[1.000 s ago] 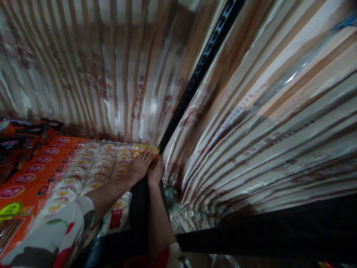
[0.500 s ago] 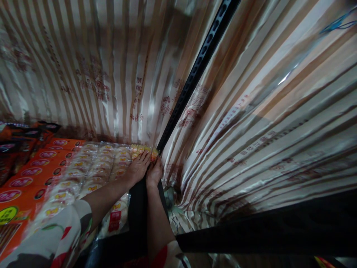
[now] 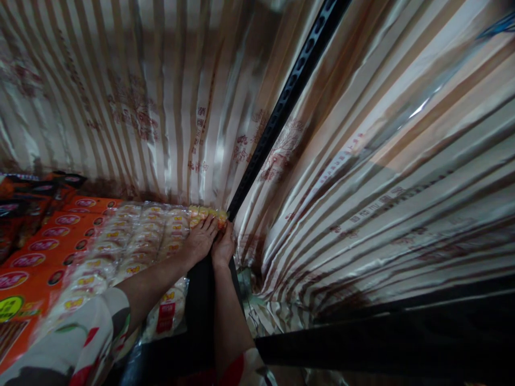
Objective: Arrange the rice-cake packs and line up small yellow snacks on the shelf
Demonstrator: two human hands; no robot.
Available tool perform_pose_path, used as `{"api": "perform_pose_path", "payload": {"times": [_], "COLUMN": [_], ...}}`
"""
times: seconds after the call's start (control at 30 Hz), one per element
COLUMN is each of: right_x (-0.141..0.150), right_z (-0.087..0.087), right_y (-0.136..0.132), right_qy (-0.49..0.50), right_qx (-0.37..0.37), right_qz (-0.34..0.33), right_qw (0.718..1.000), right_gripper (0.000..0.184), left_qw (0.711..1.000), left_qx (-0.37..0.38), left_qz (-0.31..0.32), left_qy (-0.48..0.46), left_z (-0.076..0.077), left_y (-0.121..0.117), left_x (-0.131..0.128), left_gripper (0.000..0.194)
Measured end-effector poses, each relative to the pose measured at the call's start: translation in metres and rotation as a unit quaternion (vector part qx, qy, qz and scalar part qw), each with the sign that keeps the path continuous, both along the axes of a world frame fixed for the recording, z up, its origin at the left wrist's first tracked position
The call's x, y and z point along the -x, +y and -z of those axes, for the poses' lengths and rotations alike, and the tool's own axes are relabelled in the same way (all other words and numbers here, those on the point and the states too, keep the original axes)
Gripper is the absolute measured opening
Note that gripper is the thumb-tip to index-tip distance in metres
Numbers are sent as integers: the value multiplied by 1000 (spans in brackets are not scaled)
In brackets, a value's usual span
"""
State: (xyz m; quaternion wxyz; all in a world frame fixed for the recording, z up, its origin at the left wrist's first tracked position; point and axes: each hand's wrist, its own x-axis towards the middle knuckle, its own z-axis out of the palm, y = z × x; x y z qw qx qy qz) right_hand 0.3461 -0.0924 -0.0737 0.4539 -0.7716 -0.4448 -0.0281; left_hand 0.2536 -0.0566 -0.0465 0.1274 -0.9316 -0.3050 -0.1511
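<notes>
At the far right corner of the shelf, both hands are at a row of small yellow-and-orange packets (image 3: 199,213). My left hand (image 3: 200,240) lies over their near side with its fingers stretched out. Close beside it, my right hand (image 3: 222,247) is curled against the right end of the packets, by the foot of a black slotted post (image 3: 277,115). Its fingertips are partly hidden. To the left stand rows of clear-wrapped white packs (image 3: 139,244) with small yellow labels. The black shelf surface (image 3: 200,289) shows below the hands.
Orange packets (image 3: 40,268) with oval logos fill the shelf's left side, beside darker bags (image 3: 40,195). A striped plastic sheet (image 3: 169,107) hangs behind and to the right. A black beam (image 3: 382,338) crosses the lower right; blue cord (image 3: 499,27) hangs at upper right.
Both hands stay at the yellow packets with barely any movement. The view has shifted slightly.
</notes>
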Motion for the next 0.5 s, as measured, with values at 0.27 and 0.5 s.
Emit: {"api": "perform_pose_path", "payload": {"times": [0.27, 0.5], "right_x": [-5, -9], "right_z": [1, 1], "right_y": [2, 5], "right_qy": [-2, -3], "right_qx": [-19, -19], "right_qz": [-27, -42], "right_qw": [999, 999], "right_gripper": [49, 50], "left_qw": [1000, 1000], "left_qx": [-10, -2], "left_qz": [-7, -13], "left_qy": [1, 6], "left_z": [-5, -3], "left_y": [-3, -3], "left_x": [1, 0], "left_gripper": [44, 44]}}
